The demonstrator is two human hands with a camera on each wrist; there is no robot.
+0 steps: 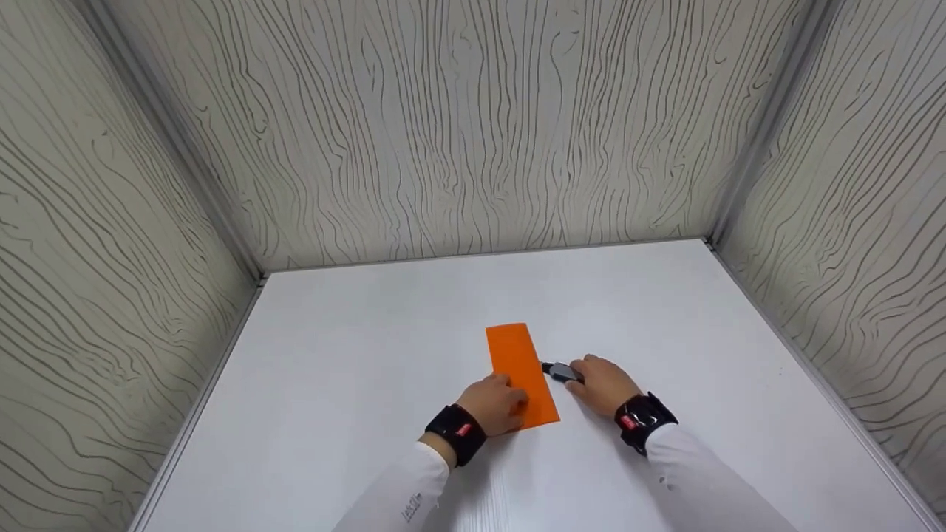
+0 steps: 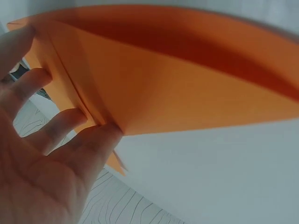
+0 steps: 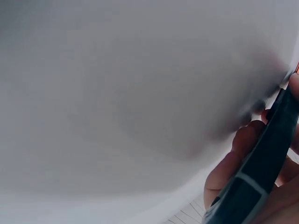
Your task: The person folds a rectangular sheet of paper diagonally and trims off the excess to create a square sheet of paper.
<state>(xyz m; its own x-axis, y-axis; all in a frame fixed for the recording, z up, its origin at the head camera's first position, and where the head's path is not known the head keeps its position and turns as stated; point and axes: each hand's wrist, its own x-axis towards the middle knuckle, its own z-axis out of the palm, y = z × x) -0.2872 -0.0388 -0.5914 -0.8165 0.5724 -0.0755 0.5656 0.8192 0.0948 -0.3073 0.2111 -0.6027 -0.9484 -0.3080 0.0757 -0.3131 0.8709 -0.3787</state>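
left hand (image 1: 491,405) pressed on the near left part of an orange sheet (image 1: 510,355), its fingers extended with gentle bends and their tips resting on it. right hand (image 1: 604,386) was wrapped around a dark cutter (image 1: 565,372), which lay just beside the sheet's right edge; i could not tell whether its tip touched, nor whether any blade was out.

the sheet, which i took for paper, lay on the white surface (image 1: 369,369), roughly in front of me. it seemed folded: at the near end, layers bowed apart with a shadowed gap between them. i judged it light and limp, easy to crease and ready to slide, so best pinned with flat fingertips over the layers, clear of the edge beside the cutter. the cutter looked stiff and easy to carry, best held by its body.

the sheet's long axis ran away from me, leaning a little left at the far end. the cutter pointed left, its length across the sheet's. black bands (image 1: 458,434) circled both wrists, and wood-patterned walls (image 1: 473,133) stood beyond.
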